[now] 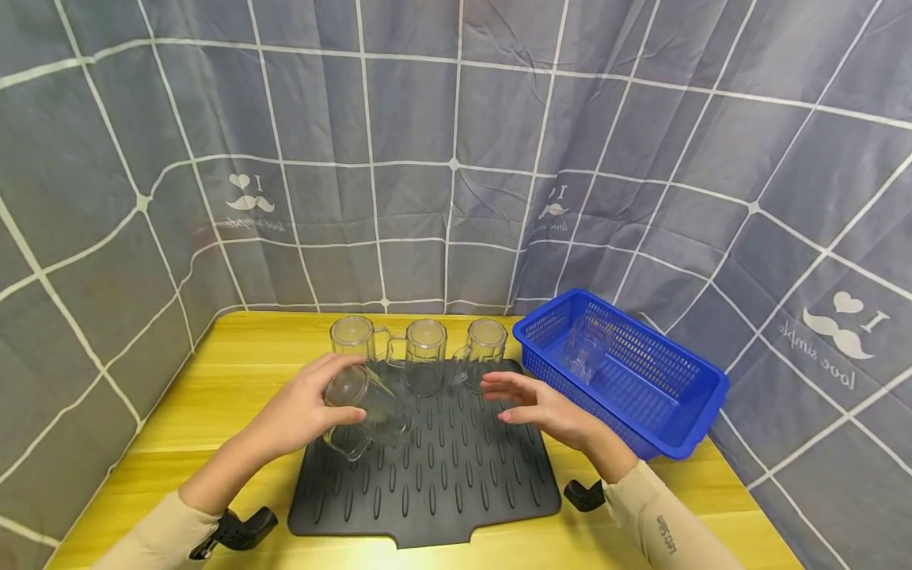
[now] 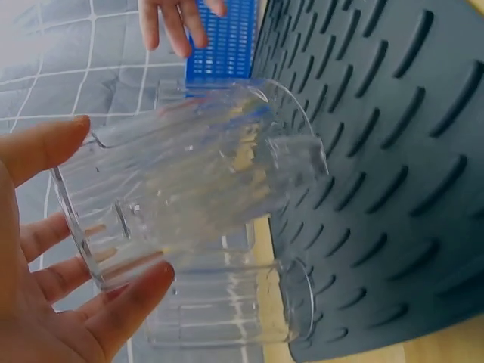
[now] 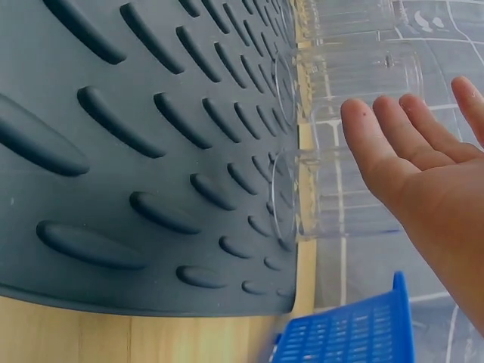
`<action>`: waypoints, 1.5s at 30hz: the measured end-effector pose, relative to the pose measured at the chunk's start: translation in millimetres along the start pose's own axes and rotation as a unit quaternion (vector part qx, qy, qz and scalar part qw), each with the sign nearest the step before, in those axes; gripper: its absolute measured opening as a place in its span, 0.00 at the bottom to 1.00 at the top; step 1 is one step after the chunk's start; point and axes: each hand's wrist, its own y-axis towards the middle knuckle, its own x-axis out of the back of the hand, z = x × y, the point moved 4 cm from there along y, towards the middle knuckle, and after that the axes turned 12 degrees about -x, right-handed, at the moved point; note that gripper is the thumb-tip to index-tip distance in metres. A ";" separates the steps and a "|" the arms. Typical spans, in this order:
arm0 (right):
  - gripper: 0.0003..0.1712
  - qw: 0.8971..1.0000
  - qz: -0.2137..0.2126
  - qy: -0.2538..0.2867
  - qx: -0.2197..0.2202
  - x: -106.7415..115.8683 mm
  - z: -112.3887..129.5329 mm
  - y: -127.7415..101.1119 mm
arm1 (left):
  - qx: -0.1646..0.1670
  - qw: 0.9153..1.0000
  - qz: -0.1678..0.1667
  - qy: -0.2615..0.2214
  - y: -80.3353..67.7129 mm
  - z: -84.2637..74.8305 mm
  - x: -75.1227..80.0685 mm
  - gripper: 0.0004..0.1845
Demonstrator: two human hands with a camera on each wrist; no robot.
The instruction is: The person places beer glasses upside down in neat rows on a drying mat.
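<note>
My left hand (image 1: 335, 400) grips a clear ribbed glass mug (image 1: 366, 412) by its rim and holds it tilted over the left part of the dark ridged mat (image 1: 442, 483). In the left wrist view the thumb and fingers (image 2: 128, 302) curl round the mug (image 2: 197, 181) near its mouth. My right hand (image 1: 513, 400) hovers open over the mat's right side, fingers straight, touching nothing; its open palm (image 3: 423, 166) shows in the right wrist view. Three more clear mugs (image 1: 425, 356) stand upright in a row along the mat's far edge.
A blue plastic basket (image 1: 684, 412) stands to the right of the mat with one clear mug (image 1: 586, 348) inside. The mat lies on a yellow wooden table (image 1: 235, 372). A grey checked curtain (image 1: 456, 158) closes off the back and both sides.
</note>
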 end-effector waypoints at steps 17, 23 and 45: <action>0.36 1.000 -0.010 0.011 -0.009 4.4 -7.0 -6.9 | 0.024 0.989 0.028 0.145 9.0 8.4 16.9 0.37; 0.36 1.000 -0.015 0.014 -0.007 5.3 -8.4 -8.2 | 0.023 0.982 0.047 0.180 11.5 9.2 13.7 0.38; 0.36 0.999 -0.015 0.024 -0.016 1.7 -8.7 -8.4 | 0.015 0.978 0.078 0.195 8.4 20.5 5.8 0.39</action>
